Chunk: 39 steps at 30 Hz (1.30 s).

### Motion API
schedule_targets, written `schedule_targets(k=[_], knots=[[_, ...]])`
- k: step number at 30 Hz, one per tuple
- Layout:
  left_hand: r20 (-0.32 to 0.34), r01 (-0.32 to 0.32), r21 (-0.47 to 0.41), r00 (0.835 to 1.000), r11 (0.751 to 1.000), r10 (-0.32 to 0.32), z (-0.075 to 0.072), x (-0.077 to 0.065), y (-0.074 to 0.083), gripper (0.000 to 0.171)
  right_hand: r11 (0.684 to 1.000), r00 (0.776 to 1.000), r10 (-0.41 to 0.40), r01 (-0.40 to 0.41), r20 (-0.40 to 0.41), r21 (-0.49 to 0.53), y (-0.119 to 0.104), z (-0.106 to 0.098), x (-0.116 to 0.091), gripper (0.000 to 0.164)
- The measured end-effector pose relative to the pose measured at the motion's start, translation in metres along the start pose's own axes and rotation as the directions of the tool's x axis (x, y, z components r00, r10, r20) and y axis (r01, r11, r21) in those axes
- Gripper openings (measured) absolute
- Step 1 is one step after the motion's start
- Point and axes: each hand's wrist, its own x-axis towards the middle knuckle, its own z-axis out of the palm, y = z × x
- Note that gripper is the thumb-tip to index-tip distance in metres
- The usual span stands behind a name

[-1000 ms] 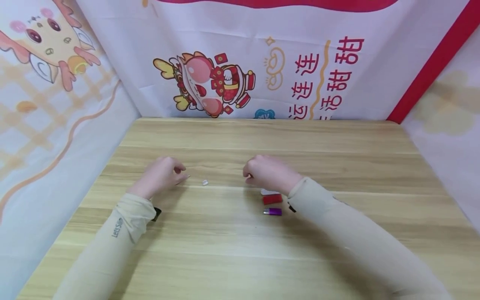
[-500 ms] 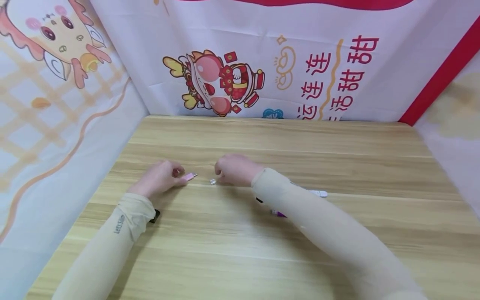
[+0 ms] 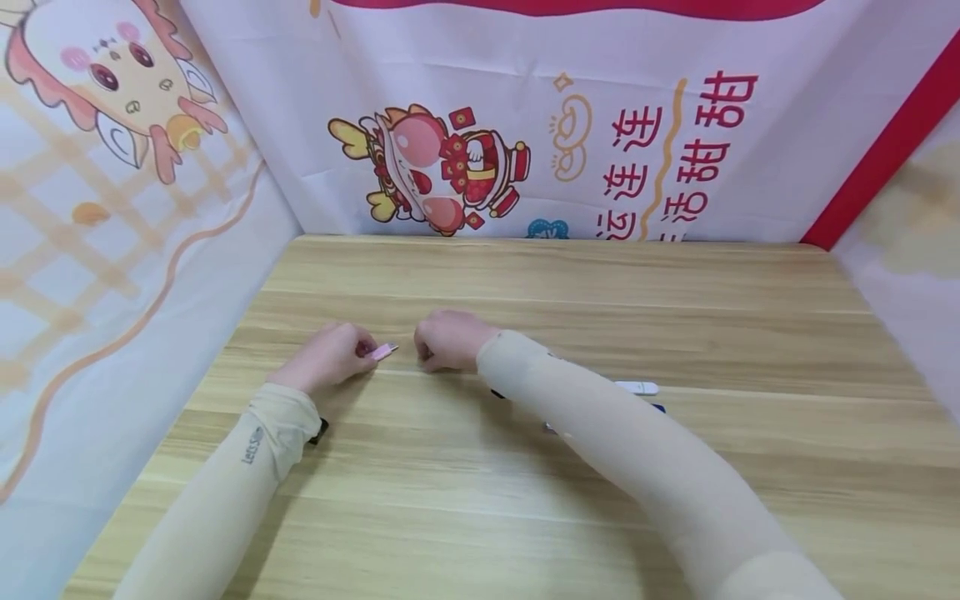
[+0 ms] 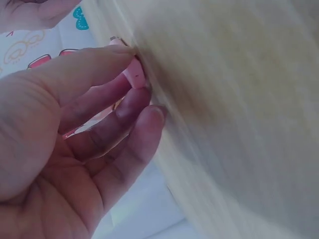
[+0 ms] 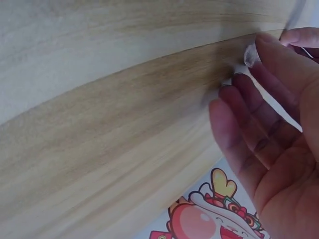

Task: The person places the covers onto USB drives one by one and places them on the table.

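Note:
My left hand (image 3: 330, 357) pinches a small pink USB stick (image 3: 382, 352) between thumb and forefinger, its metal plug pointing right toward the other hand. In the left wrist view the pink body (image 4: 135, 74) shows beyond the thumb, close to the tabletop. A short way to the right, my right hand (image 3: 450, 340) is low over the table. Seen from the right wrist, its thumb and forefinger pinch a small clear cap (image 5: 250, 56), while the other fingers curve loosely below. The head view hides this cap behind the fingers.
Beyond the right forearm lie a white stick (image 3: 639, 387) and the end of a blue item (image 3: 658, 408). A silvery end (image 3: 551, 427) peeks out at the forearm's near side. Printed cloth (image 3: 300, 100) hangs along the back of the wooden table (image 3: 450, 492).
My right hand has moved left to the clear cap and taken it from the table. The left hand keeps the pink USB stick, now more plainly in view; the right forearm covers the red and purple items.

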Motion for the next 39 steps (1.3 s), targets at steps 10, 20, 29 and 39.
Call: schedule_targets(k=[10, 20, 29, 39], knots=[[0.106, 0.023, 0.006, 0.994, 1.000, -0.024, -0.007, 0.002, 0.008, 0.014, 0.999, 1.000, -0.025, 0.025, 0.006, 0.020, 0.006, 0.003, 0.001, 0.010], [0.117, -0.130, 0.032, 0.985, 0.991, 0.126, -0.010, -0.005, 0.030, 0.006, 0.999, 0.994, -0.037, 0.040, -0.107, 0.023, 0.008, -0.022, -0.048, 0.008], [-0.041, -0.446, 0.097, 0.892, 0.890, 0.451, -0.023, -0.027, 0.117, 0.005, 0.986, 0.904, -0.157, 0.166, -0.397, -0.010, 0.015, -0.028, -0.144, 0.010], [-0.173, -0.628, 0.202, 0.732, 0.751, 0.659, -0.017, -0.049, 0.191, 0.019, 0.966, 0.727, -0.250, 0.231, -0.639, -0.116, 0.018, -0.009, -0.230, 0.023]])
